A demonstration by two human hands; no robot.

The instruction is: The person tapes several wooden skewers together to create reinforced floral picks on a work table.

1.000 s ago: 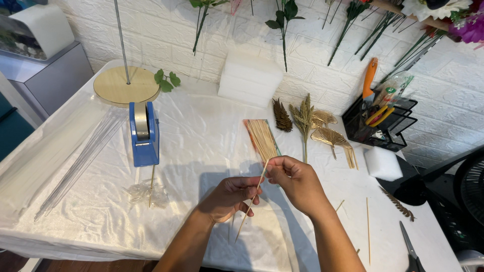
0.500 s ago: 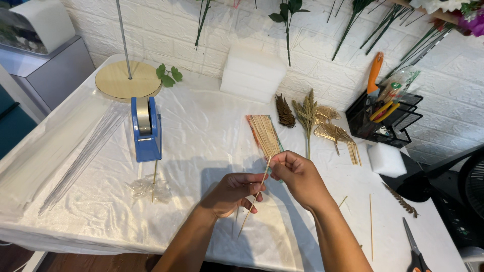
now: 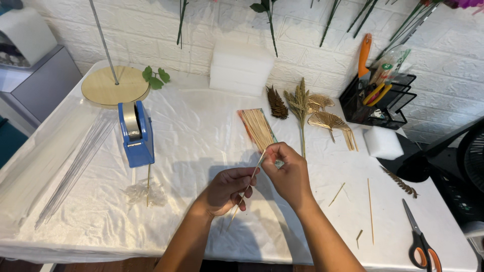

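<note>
A thin wooden stick (image 3: 235, 213) runs diagonally between both hands above the white-covered table (image 3: 201, 126). My left hand (image 3: 227, 190) pinches its middle, fingers curled around it. My right hand (image 3: 285, 170) grips the upper end of the same stick between thumb and fingertips. Just beyond my right hand lies a bundle of similar wooden sticks (image 3: 256, 129) on the cloth.
A blue tape dispenser (image 3: 136, 133) stands at left, with clear rods (image 3: 75, 168) beside it and a round wooden base with a metal pole (image 3: 115, 84) behind. Gold dried leaves (image 3: 322, 113), a black tool rack (image 3: 378, 100), white foam blocks (image 3: 241, 68), scissors (image 3: 418, 242) and loose sticks (image 3: 370, 211) lie right.
Both hands stay on the stick and have shifted only slightly; the view has tilted a little, so the table objects sit lower in frame.
</note>
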